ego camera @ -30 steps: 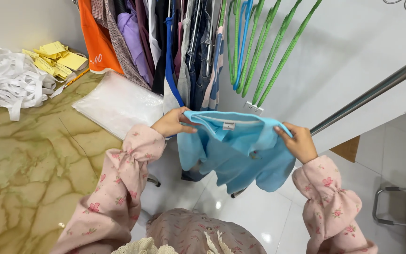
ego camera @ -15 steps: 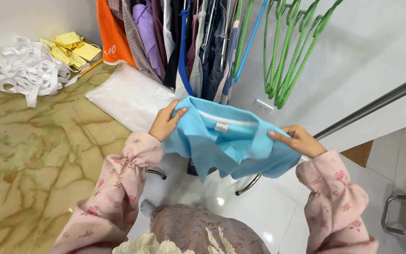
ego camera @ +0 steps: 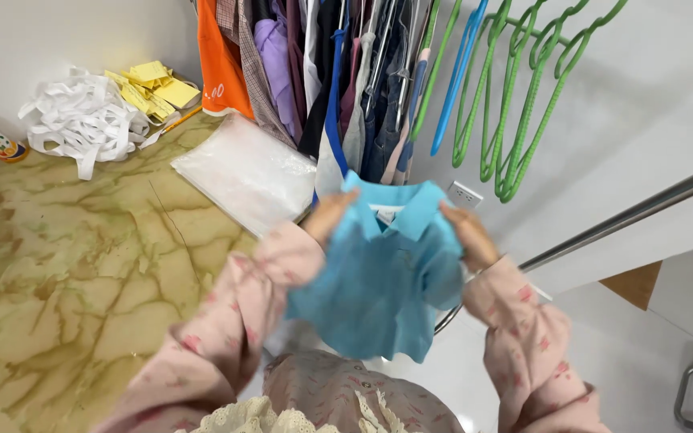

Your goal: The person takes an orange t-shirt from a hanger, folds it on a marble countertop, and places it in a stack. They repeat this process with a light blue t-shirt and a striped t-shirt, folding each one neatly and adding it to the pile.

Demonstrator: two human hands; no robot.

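The likeliest slip, as I judge it, is the blue shirt [ego camera: 387, 281] sagging out of one hand: both hands pinch only the top near the collar, the body hangs free and bunched below them, and the picture is blurred there, which suggests quick movement. A loose pinch on either side would let that shoulder drop toward the white floor [ego camera: 643, 353]. A second risk is snagging: the green hangers [ego camera: 523, 120] dangle at about 1 o'clock from the shirt and the hung clothes [ego camera: 322, 72] crowd in at 12 o'clock, so a lift could catch the collar on them. The left hand [ego camera: 329, 216] is closed on the shirt's left shoulder, fingers curled over the fabric; the right hand [ego camera: 467, 236] grips the right shoulder in the same way. The shirt is held in the air between the hands, collar uppermost, its body hanging toward 6 o'clock from them, in front of the person's lap. The marble table [ego camera: 66, 265] lies at 9 o'clock, with a clear bag [ego camera: 242, 172] at 10 o'clock, near but apart from the shirt.
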